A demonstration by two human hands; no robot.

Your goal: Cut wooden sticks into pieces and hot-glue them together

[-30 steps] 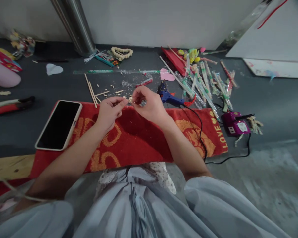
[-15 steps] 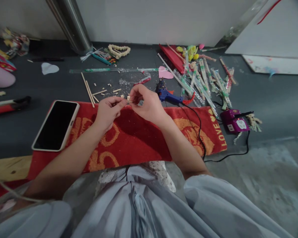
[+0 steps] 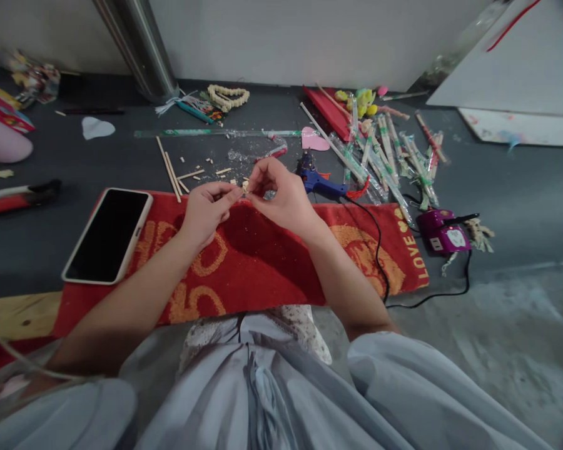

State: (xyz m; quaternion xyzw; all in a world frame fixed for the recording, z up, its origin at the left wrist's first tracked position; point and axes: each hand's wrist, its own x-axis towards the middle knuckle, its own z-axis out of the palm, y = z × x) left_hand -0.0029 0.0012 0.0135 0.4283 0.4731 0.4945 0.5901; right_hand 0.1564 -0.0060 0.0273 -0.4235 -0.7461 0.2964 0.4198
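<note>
My left hand point(image 3: 207, 212) and my right hand point(image 3: 281, 195) meet above the far edge of a red towel point(image 3: 263, 269). Between their fingertips is a small pale wooden piece point(image 3: 245, 185), pinched from both sides; its exact shape is too small to make out. Short cut bits of stick and crumbs lie just beyond the fingers. To the left of these bits rest long thin wooden sticks point(image 3: 169, 170). A blue glue gun point(image 3: 323, 184) lies right of my right hand, its black cord running over the towel.
A phone point(image 3: 110, 237) lies on the towel's left end, with red-handled pliers point(image 3: 19, 199) farther left. Wrapped chopsticks point(image 3: 385, 150) are heaped at the right, near a purple power block point(image 3: 443, 231). Behind stand a heart-shaped stick frame point(image 3: 228, 97) and a metal post point(image 3: 143, 56).
The whole view has shifted slightly, so things appear a little farther right. Both hands keep their pinch on the small wooden piece, with hardly any movement.
</note>
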